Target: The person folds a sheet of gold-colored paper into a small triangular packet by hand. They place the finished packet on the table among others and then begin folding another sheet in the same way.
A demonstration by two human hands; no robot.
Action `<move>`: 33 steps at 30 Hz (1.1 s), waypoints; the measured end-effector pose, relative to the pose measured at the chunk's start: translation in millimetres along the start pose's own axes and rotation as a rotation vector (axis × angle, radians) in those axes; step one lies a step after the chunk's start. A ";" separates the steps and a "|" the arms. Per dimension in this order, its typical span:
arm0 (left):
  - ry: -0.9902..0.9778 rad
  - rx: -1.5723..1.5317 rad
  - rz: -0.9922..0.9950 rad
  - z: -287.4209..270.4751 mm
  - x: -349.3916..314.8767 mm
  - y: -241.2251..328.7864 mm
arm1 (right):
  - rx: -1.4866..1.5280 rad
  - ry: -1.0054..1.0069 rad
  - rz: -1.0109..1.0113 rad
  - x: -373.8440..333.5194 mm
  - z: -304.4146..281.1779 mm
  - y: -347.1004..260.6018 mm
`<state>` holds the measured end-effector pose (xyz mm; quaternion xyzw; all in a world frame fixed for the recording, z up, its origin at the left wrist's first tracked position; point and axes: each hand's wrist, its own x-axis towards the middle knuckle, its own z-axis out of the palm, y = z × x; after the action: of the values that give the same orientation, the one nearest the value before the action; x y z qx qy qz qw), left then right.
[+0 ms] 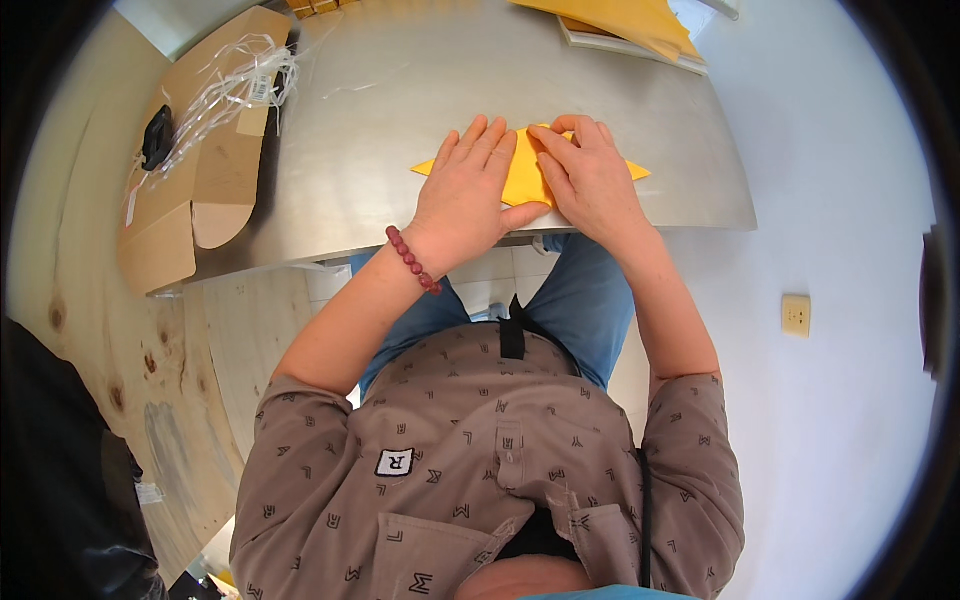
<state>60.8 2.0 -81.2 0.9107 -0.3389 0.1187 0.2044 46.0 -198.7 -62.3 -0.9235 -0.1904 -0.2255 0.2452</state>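
A piece of folded yellow paper point(524, 176) lies flat on the metal table near its front edge, with a pointed tip sticking out on each side. My left hand point(462, 192) rests flat over its left part, fingers stretched out and thumb along the near edge. On the right part, my right hand point(597, 188) has bent fingers, with the index finger and thumb gripping at a fold near the middle. Both hands hide much of the paper, so its full shape cannot be made out.
An opened cardboard box point(225, 170) with white plastic strips point(232, 95) and a black object point(157, 138) sits at the left of the metal table point(380, 90). More yellow sheets point(625, 25) lie at the far right. A white wall point(820, 200) borders the right side.
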 end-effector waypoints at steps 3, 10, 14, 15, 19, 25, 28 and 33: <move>0.016 0.007 0.017 2.0 -1.1 1.3 | -0.043 -0.017 0.029 0.6 7.0 2.0; 0.020 0.070 0.096 -3.6 -3.3 -0.5 | -0.083 -0.021 0.031 -2.4 10.3 4.5; -0.016 0.079 0.100 -18.8 -9.9 -10.2 | -0.096 -0.036 0.036 -2.7 9.5 4.8; -0.031 0.088 0.099 -25.1 -14.9 -14.2 | -0.097 -0.043 0.042 -3.0 9.3 4.9; -0.102 0.134 0.065 -52.8 -39.5 -31.2 | -0.104 -0.048 0.041 -4.1 8.8 5.1; -0.157 0.168 0.045 -80.6 -68.5 -52.8 | -0.127 -0.056 0.035 -3.4 8.9 5.7; -0.145 0.161 0.032 -85.0 -78.2 -59.4 | -0.132 -0.059 0.036 -3.1 9.0 5.6; 0.016 0.080 -0.017 -90.1 -89.1 -61.6 | -0.122 -0.059 0.046 -3.4 8.3 3.9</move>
<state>28.7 135.7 -50.7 0.9200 -0.3243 0.1374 0.1716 47.7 -198.1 -71.9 -0.9472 -0.1620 -0.2034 0.1878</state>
